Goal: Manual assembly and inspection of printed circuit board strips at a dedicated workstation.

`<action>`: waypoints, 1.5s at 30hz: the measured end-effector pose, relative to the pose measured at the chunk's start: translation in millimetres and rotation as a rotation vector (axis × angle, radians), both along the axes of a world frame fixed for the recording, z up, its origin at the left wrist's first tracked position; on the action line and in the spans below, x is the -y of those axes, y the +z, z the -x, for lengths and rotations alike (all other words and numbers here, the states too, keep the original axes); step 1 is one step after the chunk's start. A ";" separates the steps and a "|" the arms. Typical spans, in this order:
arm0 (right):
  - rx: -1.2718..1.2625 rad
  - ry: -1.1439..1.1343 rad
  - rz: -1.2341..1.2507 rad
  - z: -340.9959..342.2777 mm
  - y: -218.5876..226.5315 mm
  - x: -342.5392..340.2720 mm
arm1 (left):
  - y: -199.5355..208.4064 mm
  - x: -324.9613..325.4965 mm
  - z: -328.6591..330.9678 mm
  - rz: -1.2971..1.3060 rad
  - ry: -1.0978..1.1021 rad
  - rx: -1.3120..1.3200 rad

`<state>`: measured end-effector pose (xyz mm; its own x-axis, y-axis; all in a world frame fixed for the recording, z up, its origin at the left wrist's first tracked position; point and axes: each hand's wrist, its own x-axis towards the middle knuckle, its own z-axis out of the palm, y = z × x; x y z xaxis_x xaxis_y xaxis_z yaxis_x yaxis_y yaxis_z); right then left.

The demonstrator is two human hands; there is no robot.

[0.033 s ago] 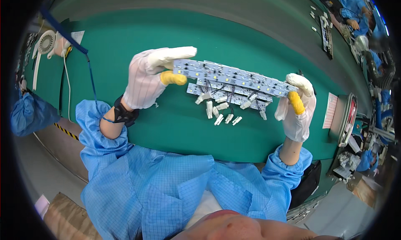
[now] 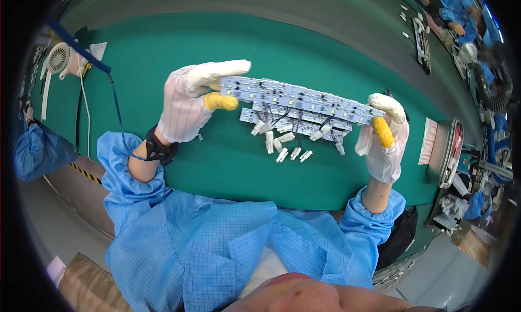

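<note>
Both hands wear white gloves with yellow covers on the thumbs. Between them stretches a long LED circuit board [image 2: 301, 99], pale with rows of small yellow and black parts. My left hand [image 2: 187, 104] pinches its left end between thumb and fingers. At the lower right end, my right hand [image 2: 388, 141] grips the board the same way. Below and partly behind it are more LED circuit boards [image 2: 249, 115], overlapping one another. Dark wires run from these to several white plug connectors [image 2: 269, 142], bunched below the boards. Whether the lower boards touch the held one is hidden.
A green mat [image 2: 244, 173] covers the bench. At the left are a small fan [image 2: 58, 58] and a hanging blue cord [image 2: 81, 50]. A printed sheet [image 2: 429, 141] and a metal-rimmed container [image 2: 451, 154] stand right. Another person's hand [image 2: 457, 30] shows upper right, near loose connectors.
</note>
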<state>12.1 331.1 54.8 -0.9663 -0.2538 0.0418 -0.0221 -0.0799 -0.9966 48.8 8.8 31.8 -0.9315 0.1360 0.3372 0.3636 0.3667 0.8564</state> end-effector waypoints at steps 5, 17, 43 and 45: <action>-0.011 0.071 0.070 0.1 4.3 1.0 | 5.8 -4.0 9.6 0.122 0.025 -0.056; -0.001 0.093 -0.006 -0.5 3.0 -1.2 | -1.8 -1.2 6.7 -0.185 -0.083 0.119; -0.064 0.169 -0.052 -0.5 8.6 -3.9 | -12.9 0.0 10.8 -0.083 0.112 0.030; -0.083 0.173 -0.020 0.0 7.2 -3.2 | -8.4 -0.4 13.0 0.026 0.136 0.117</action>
<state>12.1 334.3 62.0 -0.9018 -0.4171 0.1129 -0.0920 -0.0699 -0.9933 35.8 9.1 23.4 -0.9747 0.0134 0.2232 0.2073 0.4283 0.8795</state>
